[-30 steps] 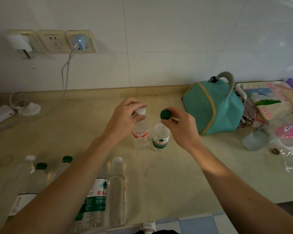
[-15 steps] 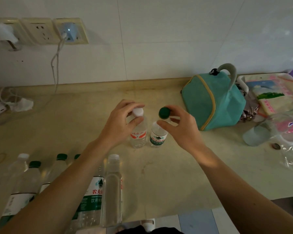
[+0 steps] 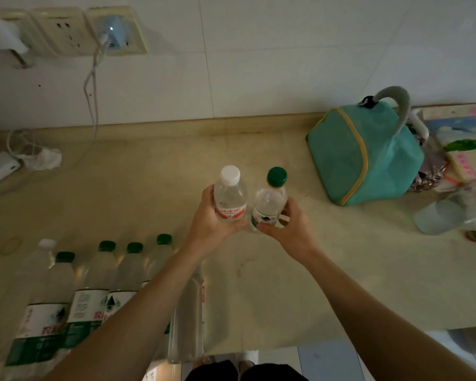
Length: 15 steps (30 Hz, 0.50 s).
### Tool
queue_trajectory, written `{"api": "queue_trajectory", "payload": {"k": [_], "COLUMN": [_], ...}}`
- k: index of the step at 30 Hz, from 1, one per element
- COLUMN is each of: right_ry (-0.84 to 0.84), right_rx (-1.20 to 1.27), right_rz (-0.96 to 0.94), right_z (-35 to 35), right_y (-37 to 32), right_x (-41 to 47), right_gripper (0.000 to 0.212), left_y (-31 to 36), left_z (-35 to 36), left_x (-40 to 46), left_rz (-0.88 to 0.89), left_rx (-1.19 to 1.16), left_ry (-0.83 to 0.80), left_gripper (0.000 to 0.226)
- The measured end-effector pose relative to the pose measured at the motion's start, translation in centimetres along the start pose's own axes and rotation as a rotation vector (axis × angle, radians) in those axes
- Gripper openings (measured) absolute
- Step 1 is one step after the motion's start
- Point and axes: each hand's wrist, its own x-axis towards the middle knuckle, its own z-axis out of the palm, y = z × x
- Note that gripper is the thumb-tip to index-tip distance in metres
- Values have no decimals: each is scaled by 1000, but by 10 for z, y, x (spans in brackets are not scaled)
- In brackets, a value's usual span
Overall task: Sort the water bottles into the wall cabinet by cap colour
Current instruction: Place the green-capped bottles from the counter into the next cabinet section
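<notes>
Two small bottles are up off the counter [image 3: 286, 298], one in each hand. The left hand [image 3: 212, 221] grips the white-capped bottle [image 3: 229, 199] round its red-labelled body, and the right hand [image 3: 286, 226] holds the green-capped bottle [image 3: 268, 204] the same way, the two bottles nearly touching. The wall cabinet is not in view, so nothing shows as sorted yet; the task looks to be at its start. A row of larger bottles [image 3: 94, 292] waits at the counter's near left edge, mostly green-capped, one white-capped at the far left and one clear bottle half hidden by the left forearm. All of these remain to be carried over. A teal bag [image 3: 368, 155] sits to the right.
</notes>
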Motion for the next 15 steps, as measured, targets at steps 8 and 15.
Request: {"api": "queue_trajectory", "payload": {"k": [8,15], "right_ry": [50,105], "right_rx": [50,90], "right_rz": [19,-60], "right_z": [7,-7], "right_y": [-3,-40], "right_x": [-2,-25], "right_gripper": [65,60], "left_y": [-9,12], "left_z": [0,-20], "left_x": [-2,-21], "left_rz": [-11,82], "left_rx": [-53,-106], "left_ry": [126,173], "left_gripper": [75,64]}}
